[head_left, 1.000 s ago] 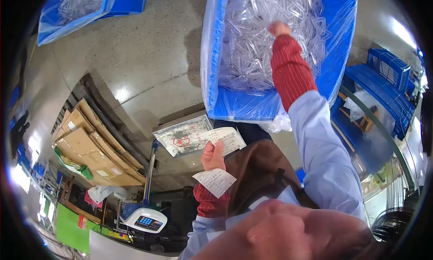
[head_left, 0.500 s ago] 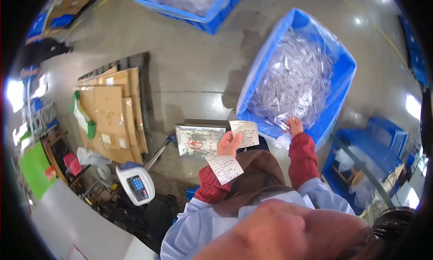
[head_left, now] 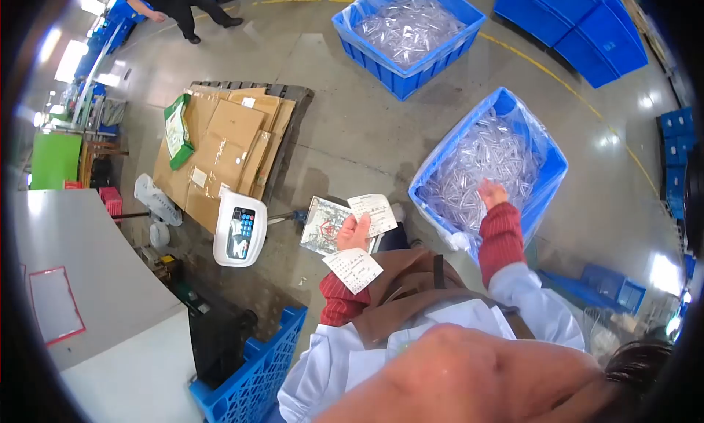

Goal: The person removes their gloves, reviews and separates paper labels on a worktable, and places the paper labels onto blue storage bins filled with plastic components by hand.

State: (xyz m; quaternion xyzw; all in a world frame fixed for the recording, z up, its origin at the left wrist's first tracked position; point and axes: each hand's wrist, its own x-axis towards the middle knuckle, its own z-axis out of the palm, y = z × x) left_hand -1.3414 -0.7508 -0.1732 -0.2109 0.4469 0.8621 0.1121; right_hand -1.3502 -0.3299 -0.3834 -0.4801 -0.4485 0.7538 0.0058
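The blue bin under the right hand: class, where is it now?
In the head view, the blue bin is right of centre, with the right hand over its clear pieces and another blue bin farther off to the left.

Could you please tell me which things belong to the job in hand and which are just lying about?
Seemingly in use:
paper slips in left hand
clear pieces in blue bin, near right hand

Apparently lying about:
flattened cardboard
green-and-white bag

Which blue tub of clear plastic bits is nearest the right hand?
The closer tub: the right hand is over its clear bits. The other tub of bits stands farther off, no hand near it.
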